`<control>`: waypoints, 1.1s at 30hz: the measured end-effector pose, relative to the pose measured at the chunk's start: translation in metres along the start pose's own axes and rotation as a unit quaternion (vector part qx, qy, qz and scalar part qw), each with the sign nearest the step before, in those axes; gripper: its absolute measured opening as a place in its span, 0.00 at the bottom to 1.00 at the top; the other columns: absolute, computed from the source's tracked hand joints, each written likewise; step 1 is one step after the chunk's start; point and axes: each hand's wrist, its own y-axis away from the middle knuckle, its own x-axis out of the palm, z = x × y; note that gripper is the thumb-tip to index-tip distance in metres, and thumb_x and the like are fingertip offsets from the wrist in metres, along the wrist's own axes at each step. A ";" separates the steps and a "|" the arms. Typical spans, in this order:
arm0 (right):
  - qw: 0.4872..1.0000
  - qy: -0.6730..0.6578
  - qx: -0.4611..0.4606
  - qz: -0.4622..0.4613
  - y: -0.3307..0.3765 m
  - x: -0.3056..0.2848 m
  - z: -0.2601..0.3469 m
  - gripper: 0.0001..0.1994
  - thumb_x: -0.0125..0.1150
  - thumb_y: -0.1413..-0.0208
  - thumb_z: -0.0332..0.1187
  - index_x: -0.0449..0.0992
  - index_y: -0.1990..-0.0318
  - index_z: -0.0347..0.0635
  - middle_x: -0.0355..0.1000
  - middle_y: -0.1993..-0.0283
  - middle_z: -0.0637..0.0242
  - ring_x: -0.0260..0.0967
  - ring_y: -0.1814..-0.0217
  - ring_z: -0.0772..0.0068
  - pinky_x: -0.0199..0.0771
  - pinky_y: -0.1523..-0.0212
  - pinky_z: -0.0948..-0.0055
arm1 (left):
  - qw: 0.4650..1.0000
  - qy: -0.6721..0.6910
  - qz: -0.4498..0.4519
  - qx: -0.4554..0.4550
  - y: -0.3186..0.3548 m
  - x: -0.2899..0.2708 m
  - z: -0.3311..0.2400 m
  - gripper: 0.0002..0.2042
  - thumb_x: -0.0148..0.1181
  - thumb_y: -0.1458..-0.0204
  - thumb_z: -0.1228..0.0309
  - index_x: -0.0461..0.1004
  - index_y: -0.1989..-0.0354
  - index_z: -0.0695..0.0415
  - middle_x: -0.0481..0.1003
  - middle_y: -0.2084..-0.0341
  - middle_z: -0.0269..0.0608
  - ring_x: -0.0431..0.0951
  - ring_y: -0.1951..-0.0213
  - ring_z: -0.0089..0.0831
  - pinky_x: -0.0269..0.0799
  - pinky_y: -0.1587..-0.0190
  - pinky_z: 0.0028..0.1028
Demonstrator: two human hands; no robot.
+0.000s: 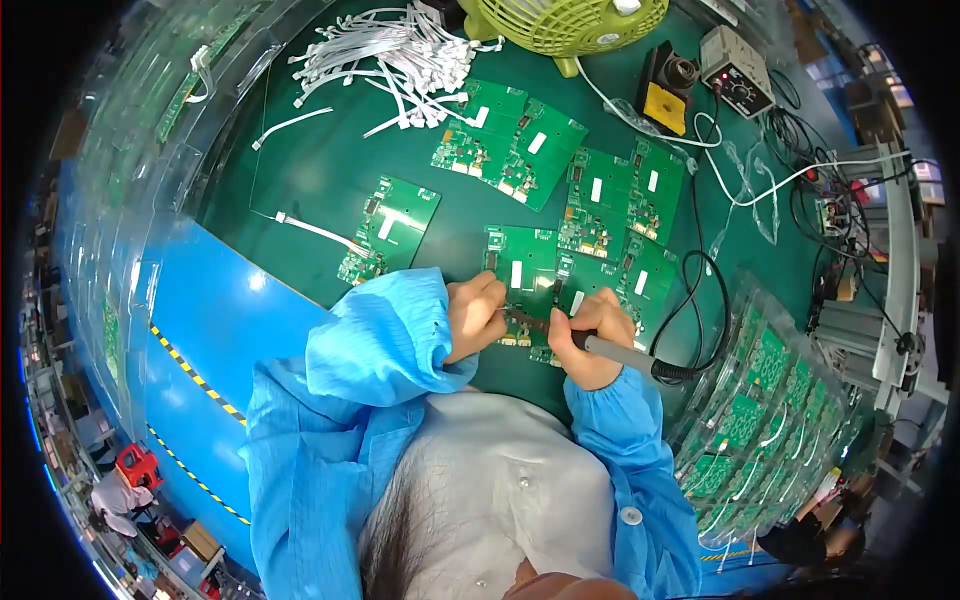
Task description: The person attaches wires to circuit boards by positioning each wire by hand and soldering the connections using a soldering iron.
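My right hand (598,335) grips a soldering iron (630,357) by its grey handle, the tip lying toward the lower edge of a green circuit board (520,268). My left hand (474,315) is closed right beside it, fingers pinched on something thin at the same board edge; what it is I cannot tell. A second green board (640,280) overlaps to the right. Both sleeves are light blue.
More green boards (510,140) and one with a white ribbon cable (392,225) lie on the dark green mat. A heap of white cables (400,50), a green fan (560,20) and a soldering station (735,70) sit at the back. Clear trays of boards (770,400) stand right.
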 end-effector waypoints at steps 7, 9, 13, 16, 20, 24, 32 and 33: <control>0.993 -0.055 0.004 -0.100 -0.001 -0.005 -0.005 0.13 0.60 0.67 0.17 0.61 0.81 0.45 0.60 0.87 0.73 0.49 0.84 0.76 0.55 0.76 0.76 | 1.000 -0.015 0.005 0.002 0.001 0.001 0.001 0.04 0.53 0.61 0.76 0.66 0.75 0.58 0.67 0.79 0.42 0.70 0.85 0.42 0.68 0.81 0.35; 0.990 -0.064 0.002 -0.124 -0.001 -0.005 -0.005 0.13 0.60 0.68 0.17 0.61 0.82 0.45 0.60 0.87 0.73 0.49 0.85 0.75 0.54 0.77 0.77 | 1.000 -0.019 0.007 0.003 0.000 0.001 0.001 0.04 0.53 0.61 0.76 0.66 0.75 0.58 0.67 0.79 0.42 0.70 0.84 0.42 0.68 0.81 0.35; 0.992 -0.045 -0.001 -0.117 -0.002 -0.006 -0.005 0.14 0.59 0.67 0.17 0.61 0.81 0.45 0.60 0.86 0.73 0.49 0.84 0.76 0.54 0.77 0.77 | 0.999 -0.026 0.008 -0.029 0.000 0.001 -0.002 0.04 0.55 0.63 0.77 0.67 0.78 0.57 0.68 0.79 0.39 0.69 0.83 0.39 0.67 0.79 0.31; 0.992 -0.043 0.000 -0.118 -0.002 -0.006 -0.006 0.14 0.59 0.67 0.17 0.61 0.81 0.45 0.60 0.86 0.72 0.49 0.84 0.76 0.54 0.78 0.77 | 1.000 -0.021 0.002 -0.020 0.001 -0.001 -0.005 0.03 0.55 0.61 0.77 0.68 0.78 0.57 0.68 0.79 0.38 0.69 0.83 0.39 0.67 0.79 0.30; 0.992 -0.044 0.013 -0.116 0.000 -0.006 -0.005 0.13 0.59 0.66 0.17 0.61 0.81 0.45 0.60 0.86 0.72 0.49 0.83 0.76 0.54 0.76 0.76 | 1.000 0.020 -0.008 0.002 0.003 -0.004 0.004 0.02 0.56 0.59 0.77 0.70 0.77 0.59 0.70 0.78 0.38 0.69 0.83 0.37 0.66 0.78 0.28; 0.991 -0.058 0.049 -0.109 0.002 -0.004 -0.003 0.12 0.57 0.63 0.18 0.61 0.80 0.46 0.59 0.85 0.72 0.49 0.81 0.77 0.56 0.69 0.75 | 0.991 0.126 -0.021 0.040 0.006 -0.005 0.018 0.01 0.57 0.58 0.78 0.73 0.75 0.61 0.72 0.78 0.38 0.69 0.82 0.33 0.66 0.78 0.25; 0.993 -0.052 0.044 -0.098 0.003 -0.003 -0.006 0.13 0.58 0.64 0.17 0.61 0.81 0.46 0.59 0.85 0.72 0.49 0.82 0.78 0.55 0.70 0.75 | 0.966 0.248 0.029 -0.059 0.006 -0.017 0.014 0.03 0.60 0.58 0.81 0.76 0.73 0.62 0.75 0.80 0.37 0.70 0.81 0.25 0.64 0.78 0.21; 0.993 -0.053 0.043 -0.097 0.003 -0.002 -0.007 0.13 0.58 0.64 0.17 0.61 0.81 0.46 0.59 0.86 0.72 0.48 0.82 0.78 0.55 0.70 0.75 | 0.962 0.261 0.032 -0.072 0.006 -0.017 0.014 0.03 0.60 0.58 0.81 0.76 0.73 0.62 0.75 0.80 0.36 0.70 0.80 0.24 0.64 0.78 0.21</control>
